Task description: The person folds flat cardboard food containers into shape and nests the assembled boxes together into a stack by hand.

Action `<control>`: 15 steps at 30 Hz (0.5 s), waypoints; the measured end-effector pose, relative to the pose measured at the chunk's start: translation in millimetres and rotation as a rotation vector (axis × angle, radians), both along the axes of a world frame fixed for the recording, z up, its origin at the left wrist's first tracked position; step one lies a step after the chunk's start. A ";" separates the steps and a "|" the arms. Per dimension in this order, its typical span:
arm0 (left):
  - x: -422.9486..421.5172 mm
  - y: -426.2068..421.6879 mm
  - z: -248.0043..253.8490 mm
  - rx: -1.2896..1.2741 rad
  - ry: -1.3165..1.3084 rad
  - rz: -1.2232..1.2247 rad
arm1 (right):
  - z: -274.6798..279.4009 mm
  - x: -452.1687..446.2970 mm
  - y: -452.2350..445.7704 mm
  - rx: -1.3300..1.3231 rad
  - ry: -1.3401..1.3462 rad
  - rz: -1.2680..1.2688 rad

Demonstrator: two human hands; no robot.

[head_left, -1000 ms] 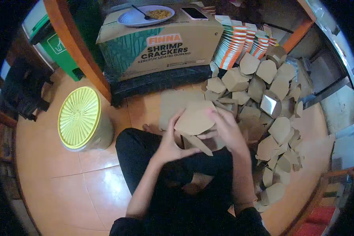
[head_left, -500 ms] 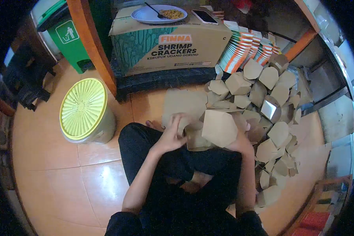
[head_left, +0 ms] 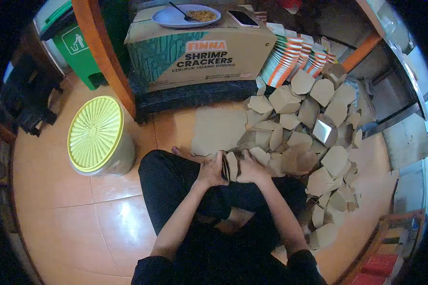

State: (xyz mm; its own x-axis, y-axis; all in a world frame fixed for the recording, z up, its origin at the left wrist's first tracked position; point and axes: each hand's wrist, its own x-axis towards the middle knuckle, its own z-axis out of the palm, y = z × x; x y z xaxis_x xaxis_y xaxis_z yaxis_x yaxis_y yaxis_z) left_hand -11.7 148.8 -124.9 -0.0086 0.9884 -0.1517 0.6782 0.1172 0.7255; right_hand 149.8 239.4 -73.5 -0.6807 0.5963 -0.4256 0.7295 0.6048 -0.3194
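Observation:
A brown paper food box [head_left: 232, 166] stands between my hands above my lap, seen nearly edge-on, with a dark gap along its left side. My left hand [head_left: 213, 171] grips its left side, fingers bent around the edge. From the right, my right hand [head_left: 252, 169] closes on the other side with the fingertips over the top. Just beyond the hands a flat brown sheet of card [head_left: 217, 128] lies on the floor. A heap of similar folded brown boxes [head_left: 290, 121] spreads to the right of my hands, touching my right knee.
A clear tub with a yellow lid [head_left: 96, 135] stands on the tiles at left. Ahead, a shrimp crackers carton [head_left: 199, 61] bears a plate of food [head_left: 164, 20] and a phone [head_left: 243, 19]. Stacked orange-and-white packets [head_left: 285, 57] lean beside it. A green bin [head_left: 76, 47] is behind.
The box that my right hand held up with its broad face showing is now turned edge-on between both hands. My hands have come closer together, and the view has shifted slightly.

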 end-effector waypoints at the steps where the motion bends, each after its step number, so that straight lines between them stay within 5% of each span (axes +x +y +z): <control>1: 0.9 -0.5 0.2 -0.003 -0.004 0.002 | -8.2 -2.8 0.0 0.024 -0.004 0.028; 9: 7.1 -4.6 12.3 -0.038 0.027 0.047 | -59.3 -10.2 -0.4 -0.016 -0.122 -0.041; 13: 8.5 -6.6 13.1 0.173 -0.081 0.012 | -35.5 -16.7 -9.6 -0.043 -0.138 -0.126; 15: 14.1 -6.1 8.0 0.357 -0.168 0.030 | -87.8 -8.0 4.7 -0.052 -0.033 0.020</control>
